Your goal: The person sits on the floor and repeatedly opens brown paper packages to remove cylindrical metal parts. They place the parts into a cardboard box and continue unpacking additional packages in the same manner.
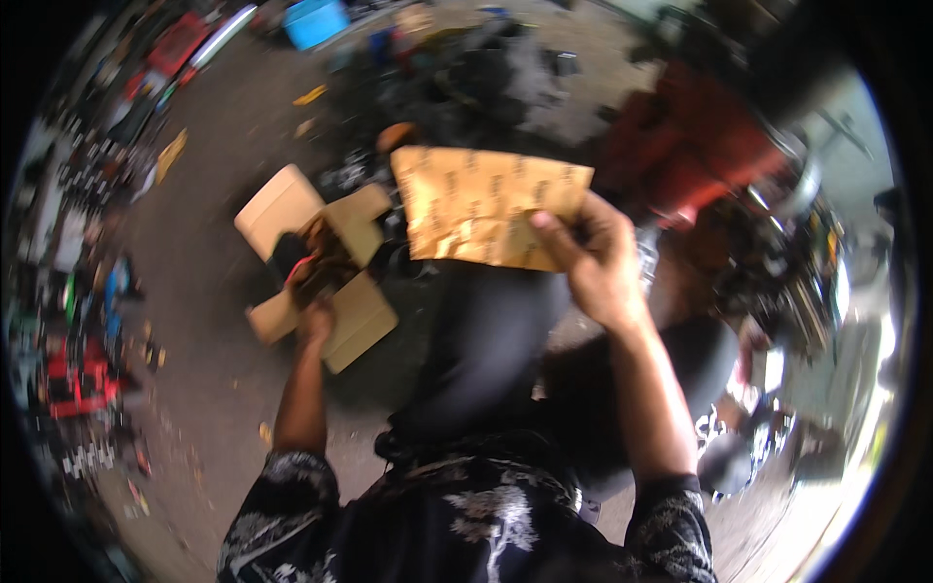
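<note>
Between the thumb and fingers of my right hand (604, 260) is a creased sheet of yellow-brown printed paper (476, 206), held up in front of my knees. The thumb lies on the paper's face, and the fingers are behind it. My left hand (316, 319) reaches into an opened cardboard box (362, 321) on the floor to the left, its flaps folded outward. Crumpled brown paper (330, 255) and a dark object with a red edge (289, 255) show inside the box. The left fingers are blurred and partly hidden in there.
Blurred tools and parts line the far left side, with a red case (83, 377) among them. A blue container (315, 21) stands at the back. To the right is a large red machine part (685, 146). Dark greasy parts (486, 73) lie ahead on the stained floor.
</note>
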Available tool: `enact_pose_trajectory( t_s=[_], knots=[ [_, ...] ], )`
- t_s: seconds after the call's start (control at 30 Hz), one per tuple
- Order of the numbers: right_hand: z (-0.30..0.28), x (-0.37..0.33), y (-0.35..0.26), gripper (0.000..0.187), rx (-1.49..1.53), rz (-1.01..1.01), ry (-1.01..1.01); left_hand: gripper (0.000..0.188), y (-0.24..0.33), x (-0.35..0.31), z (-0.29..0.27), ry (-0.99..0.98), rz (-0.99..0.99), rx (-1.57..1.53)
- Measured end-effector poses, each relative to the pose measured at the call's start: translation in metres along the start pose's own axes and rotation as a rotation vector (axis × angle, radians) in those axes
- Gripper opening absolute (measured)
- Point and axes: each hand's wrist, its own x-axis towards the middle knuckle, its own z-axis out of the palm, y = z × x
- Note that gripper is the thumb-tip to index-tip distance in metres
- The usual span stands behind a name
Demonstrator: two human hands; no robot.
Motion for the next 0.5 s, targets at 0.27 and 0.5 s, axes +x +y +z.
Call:
enact_pose_trajectory(
  t_s=[0.27, 0.5],
  knots=[
    [0.1, 0.041, 0.019, 0.018, -0.265, -0.084, -0.129, 0.043, 0.041, -0.036, -0.032, -0.139, 0.195, 0.156],
    [0.154, 0.027, 0.053, 0.045, -0.504, -0.028, -0.193, 0.034, 0.081, -0.099, -0.038, 0.006, 0.229, -0.157]
  ],
)
